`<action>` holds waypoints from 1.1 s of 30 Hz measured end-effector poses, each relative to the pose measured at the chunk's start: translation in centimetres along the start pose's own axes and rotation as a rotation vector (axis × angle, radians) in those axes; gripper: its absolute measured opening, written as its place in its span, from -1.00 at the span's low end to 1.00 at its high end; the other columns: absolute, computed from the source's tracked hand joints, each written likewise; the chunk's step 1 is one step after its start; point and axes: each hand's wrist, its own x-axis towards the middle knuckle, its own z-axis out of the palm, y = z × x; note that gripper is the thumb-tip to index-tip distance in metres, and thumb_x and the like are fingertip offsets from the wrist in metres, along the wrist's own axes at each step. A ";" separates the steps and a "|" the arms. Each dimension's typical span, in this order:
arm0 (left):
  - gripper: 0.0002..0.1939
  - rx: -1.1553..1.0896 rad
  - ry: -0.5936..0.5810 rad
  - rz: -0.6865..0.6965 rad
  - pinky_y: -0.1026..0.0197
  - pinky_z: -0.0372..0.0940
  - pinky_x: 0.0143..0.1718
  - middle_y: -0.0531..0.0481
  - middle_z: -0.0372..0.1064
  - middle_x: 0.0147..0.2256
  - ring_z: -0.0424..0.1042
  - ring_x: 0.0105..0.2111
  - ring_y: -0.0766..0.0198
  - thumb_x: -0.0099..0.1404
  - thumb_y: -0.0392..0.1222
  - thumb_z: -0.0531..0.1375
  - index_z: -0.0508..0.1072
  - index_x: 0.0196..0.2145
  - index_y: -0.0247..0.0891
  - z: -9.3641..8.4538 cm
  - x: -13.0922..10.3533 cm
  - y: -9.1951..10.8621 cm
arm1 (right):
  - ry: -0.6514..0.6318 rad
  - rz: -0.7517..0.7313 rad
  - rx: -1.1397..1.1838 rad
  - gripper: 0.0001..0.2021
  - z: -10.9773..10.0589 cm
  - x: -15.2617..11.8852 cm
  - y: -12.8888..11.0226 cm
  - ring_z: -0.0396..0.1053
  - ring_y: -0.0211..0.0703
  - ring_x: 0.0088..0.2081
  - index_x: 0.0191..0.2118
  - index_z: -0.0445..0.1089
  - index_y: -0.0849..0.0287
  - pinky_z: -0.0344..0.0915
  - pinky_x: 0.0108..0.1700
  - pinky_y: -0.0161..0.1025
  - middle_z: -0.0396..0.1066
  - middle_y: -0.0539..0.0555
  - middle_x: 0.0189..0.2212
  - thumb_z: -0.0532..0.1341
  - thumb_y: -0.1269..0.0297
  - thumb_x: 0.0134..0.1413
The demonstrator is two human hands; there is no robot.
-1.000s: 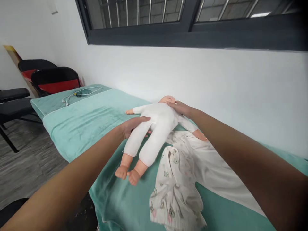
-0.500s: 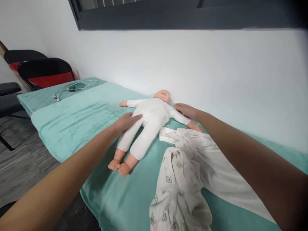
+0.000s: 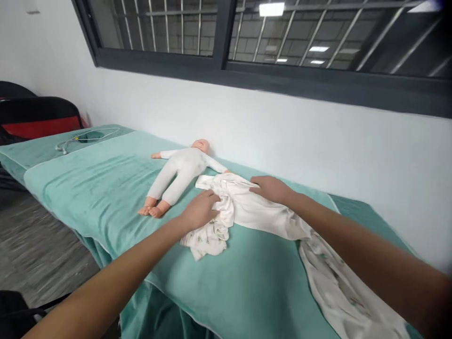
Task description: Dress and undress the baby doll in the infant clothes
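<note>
A doll with a white cloth body [image 3: 185, 162] lies on its back on the green cover, head toward the wall, arms spread. Right of it, white printed cloth [image 3: 261, 214] is spread across the cover and runs to the lower right. My left hand [image 3: 201, 209] is closed on a bunched part of this cloth, near the doll's feet. Farther right, my right hand [image 3: 270, 188] pinches the cloth's upper edge beside the wall. The cloth touches or overlaps the doll's outstretched hand on that side.
The green cover [image 3: 92, 188] drapes over a long table along the white wall [image 3: 247, 127]. A white cable [image 3: 65, 146] lies at its far left end. Black and red chairs [image 3: 42, 123] stand beyond. Above is a barred window with a dark frame [image 3: 222, 35].
Both hands have left the doll and taken hold of the cloth. The bunched printed part now lies nearer the doll's feet. The view has tilted up and shifted right, showing more window.
</note>
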 end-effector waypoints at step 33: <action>-0.32 0.299 0.574 -1.347 -0.29 -0.09 0.35 -0.43 0.06 0.34 -0.14 0.41 -0.16 0.37 -0.03 0.09 0.14 0.33 -0.44 0.9 -41.8 -6.0 | -0.183 0.107 1.885 -0.43 12.6 -13.1 -30.4 0.45 0.21 0.08 0.18 0.34 -0.37 0.47 0.03 0.24 0.53 -0.05 0.02 0.23 -0.17 -0.01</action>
